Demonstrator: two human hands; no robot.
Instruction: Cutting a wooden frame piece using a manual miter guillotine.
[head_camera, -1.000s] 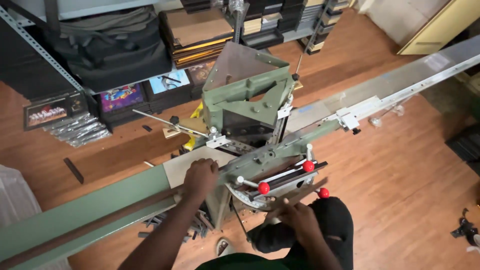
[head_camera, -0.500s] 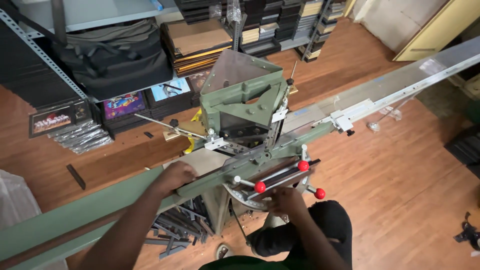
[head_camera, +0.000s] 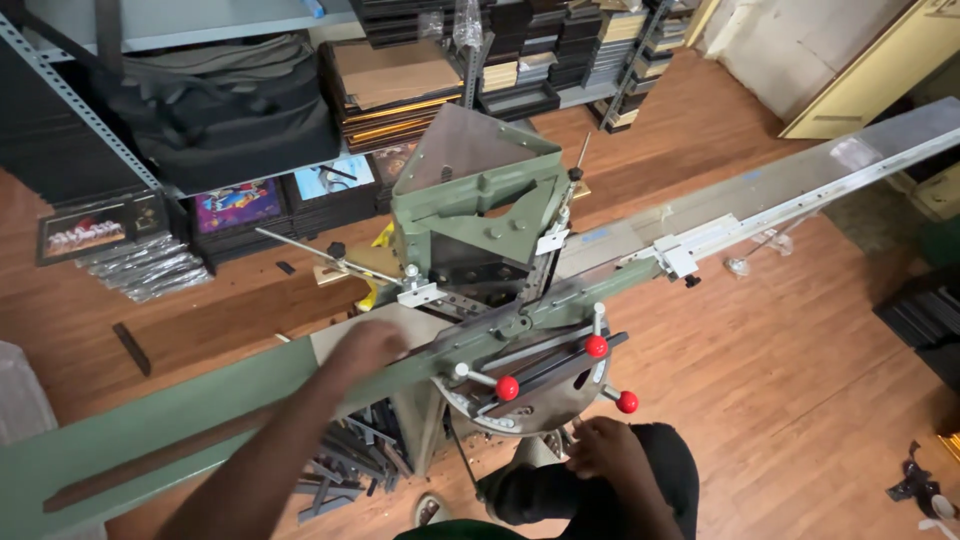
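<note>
On the metal shelf (head_camera: 70, 90) at the back there is a big black bag (head_camera: 215, 105), and next to it a stack of flat brown boards (head_camera: 395, 80). Under the shelf, some framed pictures (head_camera: 235, 205) stand in a row on the wooden floor (head_camera: 800, 360). More dark frames (head_camera: 560, 50) are piled up on the shelves to the right.

In the middle stands a big green cutting machine (head_camera: 480, 225). Its top is shaped like a box with a slanted grey metal cover. A long green table arm (head_camera: 150, 430) runs out to the left, and a long grey rail (head_camera: 800, 190) runs out to the right. At the front, near the person, there is a round plate with three red knobs (head_camera: 597, 346) on thin levers.

A long brown strip of wood (head_camera: 150, 462) lies along the green arm on the left. It is thin and dark.

The left hand (head_camera: 365, 345) is on the green arm, just beside the middle of the machine. It looks blurry, so I cannot tell if it holds anything or just rests flat. The right hand (head_camera: 605, 450) is low, just under the round plate, near the person's dark knee. Its fingers are curled in, but I cannot tell what it grips.

Under the machine, a heap of short dark wood pieces (head_camera: 350, 460) lies on the floor.
</note>
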